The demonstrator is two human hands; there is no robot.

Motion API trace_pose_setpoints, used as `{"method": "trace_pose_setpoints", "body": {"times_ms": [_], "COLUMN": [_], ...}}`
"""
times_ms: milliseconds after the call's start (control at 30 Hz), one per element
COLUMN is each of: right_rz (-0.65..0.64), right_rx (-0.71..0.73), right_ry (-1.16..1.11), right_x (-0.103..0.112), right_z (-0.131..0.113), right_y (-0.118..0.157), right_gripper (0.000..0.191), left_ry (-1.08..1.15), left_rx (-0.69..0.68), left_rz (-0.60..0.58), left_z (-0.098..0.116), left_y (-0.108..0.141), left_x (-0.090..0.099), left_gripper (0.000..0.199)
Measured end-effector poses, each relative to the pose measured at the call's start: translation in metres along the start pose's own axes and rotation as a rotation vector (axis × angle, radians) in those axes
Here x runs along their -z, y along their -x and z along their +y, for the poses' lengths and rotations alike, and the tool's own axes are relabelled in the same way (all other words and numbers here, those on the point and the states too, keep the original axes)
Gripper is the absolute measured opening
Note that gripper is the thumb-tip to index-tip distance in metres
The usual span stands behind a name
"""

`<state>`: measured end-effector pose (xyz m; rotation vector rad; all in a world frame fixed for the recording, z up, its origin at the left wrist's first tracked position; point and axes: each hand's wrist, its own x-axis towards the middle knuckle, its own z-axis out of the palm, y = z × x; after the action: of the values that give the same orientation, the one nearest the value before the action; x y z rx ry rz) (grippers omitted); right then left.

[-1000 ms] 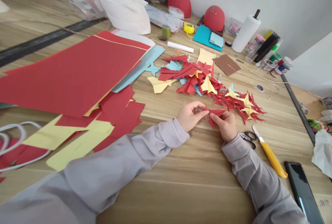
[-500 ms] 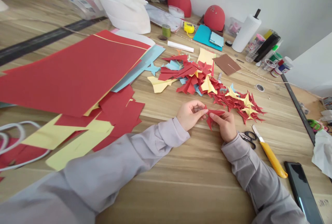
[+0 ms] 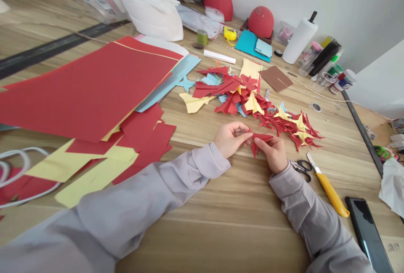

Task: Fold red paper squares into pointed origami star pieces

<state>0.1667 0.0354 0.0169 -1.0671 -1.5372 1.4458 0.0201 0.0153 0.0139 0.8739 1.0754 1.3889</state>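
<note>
Between my two hands is a small folded red paper star, with pointed arms sticking out below and to the right. My left hand pinches its left side between thumb and fingers. On the other side my right hand grips it, the thumb lying across the front. Part of the star is hidden by the fingers. Just beyond my hands lies a heap of folded paper pieces, mostly red with some yellow and blue, running right into a pile of pointed red and yellow stars.
Large red paper sheets and yellow strips spread at left. By my right forearm lie scissors, a yellow-handled knife with its blade showing, and a phone. Bottles and jars stand along the back right.
Almost nothing differs. Both hands keep their pinch on the red paper star, with only a very slight shift of the fingers.
</note>
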Motion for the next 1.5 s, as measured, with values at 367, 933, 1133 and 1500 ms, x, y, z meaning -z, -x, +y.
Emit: {"method": "trace_pose_setpoints", "body": {"times_ms": [367, 933, 1133, 1500], "right_rz": [-0.006, -0.002, 0.027, 0.078], "right_rx": [-0.039, -0.073, -0.073, -0.037], "right_ry": [-0.042, -0.023, -0.12, -0.173], "right_x": [-0.001, -0.002, -0.001, 0.001], "right_z": [-0.001, -0.002, 0.002, 0.01], "right_y": [0.001, 0.002, 0.001, -0.002], "right_gripper": [0.023, 0.026, 0.02, 0.018], "left_ry": [0.011, 0.018, 0.033, 0.006], "left_rx": [0.001, -0.005, 0.013, -0.041], "left_rz": [-0.064, -0.048, -0.035, -0.116], "left_z": [-0.001, 0.0, 0.0, -0.001], "left_y": [-0.001, -0.001, -0.002, 0.0], "left_x": [0.001, 0.001, 0.001, 0.002], "left_gripper": [0.022, 0.022, 0.024, 0.022]}}
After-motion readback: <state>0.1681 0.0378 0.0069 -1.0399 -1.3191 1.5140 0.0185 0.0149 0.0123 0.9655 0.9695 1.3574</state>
